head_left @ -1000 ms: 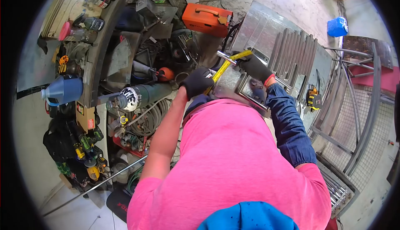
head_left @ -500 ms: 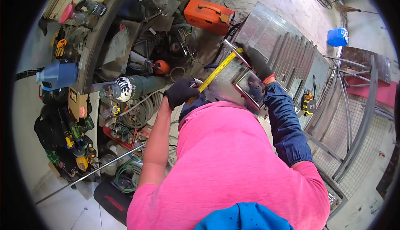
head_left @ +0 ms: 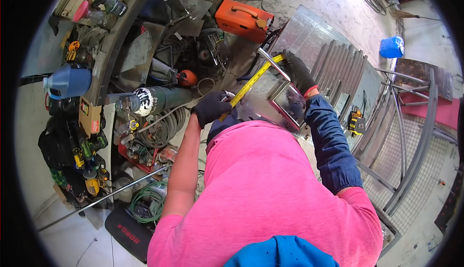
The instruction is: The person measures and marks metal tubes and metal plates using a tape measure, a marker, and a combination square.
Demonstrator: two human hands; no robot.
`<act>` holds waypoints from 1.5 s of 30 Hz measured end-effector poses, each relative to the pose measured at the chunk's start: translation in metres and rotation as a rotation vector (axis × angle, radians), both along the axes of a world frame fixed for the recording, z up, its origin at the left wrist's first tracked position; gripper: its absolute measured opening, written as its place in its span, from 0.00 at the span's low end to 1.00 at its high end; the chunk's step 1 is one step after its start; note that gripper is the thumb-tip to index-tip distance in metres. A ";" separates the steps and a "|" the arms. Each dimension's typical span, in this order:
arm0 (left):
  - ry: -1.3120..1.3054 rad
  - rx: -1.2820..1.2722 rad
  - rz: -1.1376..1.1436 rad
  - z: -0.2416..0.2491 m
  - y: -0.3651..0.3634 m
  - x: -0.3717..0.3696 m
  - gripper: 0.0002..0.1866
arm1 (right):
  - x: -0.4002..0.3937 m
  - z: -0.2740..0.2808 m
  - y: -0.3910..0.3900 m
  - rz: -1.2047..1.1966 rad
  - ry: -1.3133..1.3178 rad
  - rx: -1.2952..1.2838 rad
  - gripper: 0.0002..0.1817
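A yellow tape measure blade [head_left: 256, 82] is stretched taut between my two gloved hands. My left hand [head_left: 211, 108], in a black glove, is closed around its lower end; the case is mostly hidden by the fingers. At the upper end, my right hand [head_left: 296, 70], gloved in black with a denim sleeve behind it, pinches the blade's tip. The tip lies against a shiny metal tube [head_left: 273, 62], which runs slantwise beside the right fingers. Below the right hand, a polished metal frame with a dark reflective panel [head_left: 290, 103] rests on the metal-topped table [head_left: 309, 25].
Several grey metal strips [head_left: 333, 66] and a second tape measure [head_left: 356, 123] lie on the table. An orange machine case [head_left: 244, 19] stands beyond it. To the left are a gas cylinder [head_left: 164, 100] and a long rod [head_left: 104, 198]; a steel frame [head_left: 420, 136] is at right.
Both hands keep their hold on the tape measure, nearly in place. The view has shifted slightly, and reflections in the dark panel have changed.
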State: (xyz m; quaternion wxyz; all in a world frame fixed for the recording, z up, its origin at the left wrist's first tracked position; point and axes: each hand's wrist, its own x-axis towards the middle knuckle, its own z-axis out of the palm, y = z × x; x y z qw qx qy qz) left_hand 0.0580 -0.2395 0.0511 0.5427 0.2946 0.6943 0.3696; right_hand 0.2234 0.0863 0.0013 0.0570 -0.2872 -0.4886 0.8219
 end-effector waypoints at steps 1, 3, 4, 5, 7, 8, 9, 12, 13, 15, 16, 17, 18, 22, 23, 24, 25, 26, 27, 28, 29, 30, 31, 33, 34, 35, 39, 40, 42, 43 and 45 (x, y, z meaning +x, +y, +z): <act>-0.005 -0.008 0.001 0.001 0.000 0.000 0.28 | -0.002 -0.006 0.000 -0.062 0.027 -0.051 0.33; 0.030 -0.012 -0.011 0.004 0.000 -0.001 0.28 | 0.000 -0.006 0.006 -0.042 0.022 -0.170 0.32; 0.062 -0.015 -0.022 0.006 0.000 0.000 0.29 | 0.001 -0.003 0.007 -0.021 0.016 -0.288 0.32; 0.064 -0.015 -0.026 0.007 0.001 0.001 0.29 | 0.001 -0.001 0.008 -0.025 0.018 -0.288 0.32; 0.071 0.018 0.021 0.006 0.000 0.004 0.24 | 0.001 0.004 0.008 -0.022 0.021 -0.358 0.30; 0.072 0.017 0.019 0.005 -0.001 0.004 0.24 | 0.000 0.005 0.006 -0.024 0.022 -0.358 0.30; 0.055 0.012 0.027 0.002 -0.002 0.004 0.24 | 0.000 0.005 0.004 -0.031 -0.019 -0.294 0.29; 0.068 -0.004 0.030 -0.019 -0.011 -0.004 0.25 | -0.003 0.002 0.000 0.009 -0.056 -0.069 0.28; 0.096 -0.013 0.021 -0.021 -0.014 -0.007 0.26 | -0.005 0.011 -0.007 0.051 -0.053 0.092 0.28; 0.093 -0.094 0.038 -0.022 -0.024 -0.016 0.25 | 0.003 0.017 -0.011 0.095 -0.129 0.055 0.26; 0.091 -0.167 0.056 -0.020 -0.026 -0.021 0.24 | 0.005 0.011 -0.013 0.111 -0.055 0.075 0.26; 0.089 -0.175 0.041 -0.021 -0.032 -0.029 0.24 | 0.008 0.004 -0.016 0.125 0.018 0.097 0.25; 0.172 -0.273 0.021 -0.019 -0.036 -0.038 0.23 | 0.014 0.017 -0.020 0.119 0.016 0.133 0.25; 0.615 -0.212 -0.014 -0.035 -0.060 -0.076 0.19 | 0.033 0.023 -0.033 -0.046 0.049 0.005 0.26; 0.733 -0.079 0.034 -0.042 -0.067 -0.085 0.18 | 0.040 0.027 -0.036 -0.060 0.047 -0.001 0.26; 0.704 -0.099 0.055 -0.025 -0.062 -0.089 0.17 | 0.048 0.031 -0.038 -0.098 0.019 0.245 0.26; 0.703 -0.101 0.044 -0.013 -0.055 -0.095 0.17 | 0.055 0.034 -0.042 -0.132 -0.012 0.489 0.25; 0.776 -0.142 -0.082 -0.002 -0.045 -0.103 0.15 | 0.062 0.036 -0.047 -0.243 -0.040 0.610 0.25; 0.849 -0.182 -0.209 0.009 -0.033 -0.112 0.14 | 0.068 0.041 -0.054 -0.251 -0.042 0.605 0.25; 0.895 -0.277 -0.264 0.024 -0.017 -0.112 0.15 | 0.076 0.045 -0.060 -0.253 -0.160 0.699 0.23; 0.896 -0.278 -0.275 0.020 -0.006 -0.120 0.15 | 0.083 0.047 -0.064 -0.254 -0.281 0.790 0.20; 0.910 -0.201 -0.413 0.015 0.009 -0.131 0.15 | 0.092 0.036 -0.067 -0.188 -0.325 0.761 0.18; 0.918 -0.121 -0.554 0.019 0.025 -0.134 0.15 | 0.093 0.047 -0.075 -0.202 -0.331 0.753 0.18; 0.987 -0.195 -0.651 0.021 0.055 -0.137 0.15 | 0.098 0.069 -0.094 -0.192 -0.303 -0.071 0.18; 0.962 -0.205 -0.719 0.018 0.069 -0.141 0.15 | 0.089 0.076 -0.105 -0.155 -0.159 -0.350 0.20; 0.937 -0.213 -0.787 0.017 0.084 -0.146 0.15 | 0.083 0.087 -0.118 -0.161 -0.144 -0.459 0.18; 0.956 -0.182 -0.881 0.007 0.118 -0.159 0.17 | 0.057 0.043 -0.153 -0.024 0.706 -1.103 0.22; 0.954 -0.180 -0.903 0.007 0.124 -0.161 0.17 | 0.061 0.039 -0.154 -0.141 0.346 -0.975 0.24; 0.908 -0.150 -0.944 0.007 0.132 -0.167 0.16 | 0.045 0.023 -0.163 -0.210 0.285 -0.906 0.26; 0.903 -0.153 -0.970 0.010 0.136 -0.168 0.16 | 0.035 0.013 -0.168 -0.258 0.214 -0.830 0.28; 0.701 -0.206 -0.954 0.013 0.141 -0.167 0.19 | 0.016 0.012 -0.178 -0.345 0.214 -0.839 0.33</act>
